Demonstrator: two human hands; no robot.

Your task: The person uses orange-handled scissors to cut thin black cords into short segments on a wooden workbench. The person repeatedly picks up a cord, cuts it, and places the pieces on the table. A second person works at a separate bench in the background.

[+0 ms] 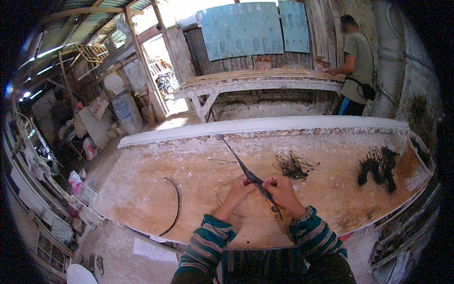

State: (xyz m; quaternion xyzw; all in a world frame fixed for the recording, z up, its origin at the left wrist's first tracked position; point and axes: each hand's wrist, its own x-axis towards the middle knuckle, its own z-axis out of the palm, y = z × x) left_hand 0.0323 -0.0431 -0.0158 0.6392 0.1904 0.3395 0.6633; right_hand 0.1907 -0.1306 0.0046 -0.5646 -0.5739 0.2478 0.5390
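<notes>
A long black bundle of strands (pixel 250 175) runs slantwise across the wooden table (pixel 142 175). Its thin far end meets the white ledge at the table's back; its thicker part lies between my hands. My left hand (pixel 241 188) is closed on it with fingertips pinched. Close by on the right, my right hand (pixel 283 190) also pinches the bundle. Just below the right hand shows a small orange loop (pixel 274 208), perhaps a scissors handle; the rest of it is hidden. Loose thin black strands (pixel 294 165) lie beyond my right hand.
Several black tufted bundles (pixel 378 168) lie at the table's right, near a raised wooden end piece (pixel 416 165). A curved black strip (pixel 178 203) lies at left. Along the back runs a white ledge (pixel 265 127). A person (pixel 357 61) stands at another long bench (pixel 265 85).
</notes>
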